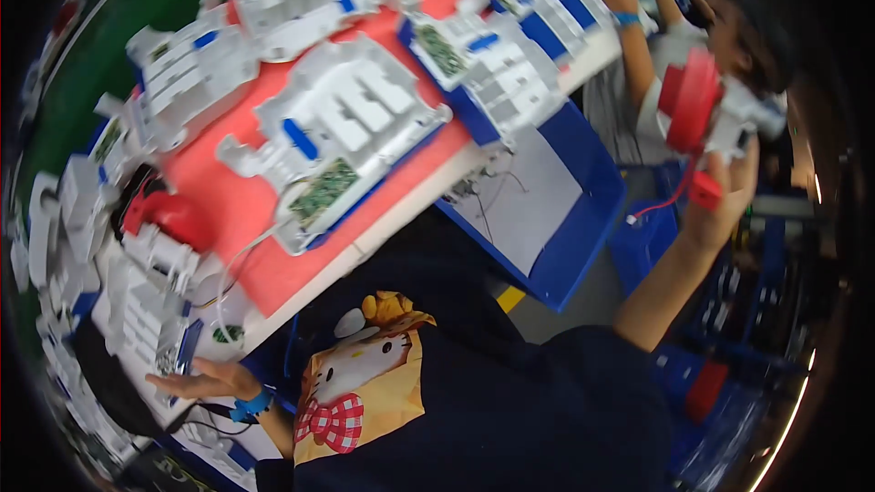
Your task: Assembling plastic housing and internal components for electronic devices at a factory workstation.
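Right hand (723,196) clamped on red-white plastic unit (691,107), red wire (673,199) unconnected; left hand (211,380) spread; green circuit board (324,193) seemingly seated, white plastic housing (360,109) uncovered.

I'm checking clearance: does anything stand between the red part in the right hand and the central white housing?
Yes: across the picture, another white housing, a blue bin and a co-worker's arm come between the red part and the central housing. Depth is unclear.

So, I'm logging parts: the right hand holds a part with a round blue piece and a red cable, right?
The round piece is red, not blue, in the head view; the right hand holds that part with its red cable.
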{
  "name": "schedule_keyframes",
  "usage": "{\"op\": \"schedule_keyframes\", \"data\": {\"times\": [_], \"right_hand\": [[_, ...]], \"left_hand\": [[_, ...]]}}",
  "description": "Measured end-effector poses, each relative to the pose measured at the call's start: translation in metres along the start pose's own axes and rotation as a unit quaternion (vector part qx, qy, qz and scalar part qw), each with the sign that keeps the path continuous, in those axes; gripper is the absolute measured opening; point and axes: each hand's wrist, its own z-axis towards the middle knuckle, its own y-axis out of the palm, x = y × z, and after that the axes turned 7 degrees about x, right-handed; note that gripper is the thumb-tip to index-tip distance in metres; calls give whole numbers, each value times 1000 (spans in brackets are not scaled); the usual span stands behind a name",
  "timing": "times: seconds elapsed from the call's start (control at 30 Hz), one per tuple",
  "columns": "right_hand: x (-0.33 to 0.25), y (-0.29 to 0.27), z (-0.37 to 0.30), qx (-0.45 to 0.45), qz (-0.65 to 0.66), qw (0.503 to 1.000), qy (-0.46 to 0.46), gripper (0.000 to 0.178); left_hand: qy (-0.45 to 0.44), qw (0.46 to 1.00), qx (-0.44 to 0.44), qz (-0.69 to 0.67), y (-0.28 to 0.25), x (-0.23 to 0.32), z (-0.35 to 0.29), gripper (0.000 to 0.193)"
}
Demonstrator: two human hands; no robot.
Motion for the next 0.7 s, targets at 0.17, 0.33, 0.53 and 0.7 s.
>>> {"op": "schedule_keyframes", "data": {"times": [0.17,0.33,0.53,0.7], "right_hand": [[86,-78,-96,133,-38,965,223,51],[129,-63,-132,108,19,954,277,63],[161,-71,-109,27,130,950,282,63],[207,-71,-113,31,112,938,326,61]], "left_hand": [[38,998,23,-44,1,-4,-6,59],[52,998,39,-29,-3,-28,0,57],[90,994,64,12,3,-32,3,56],[87,994,35,51,0,-30,6,56]]}}
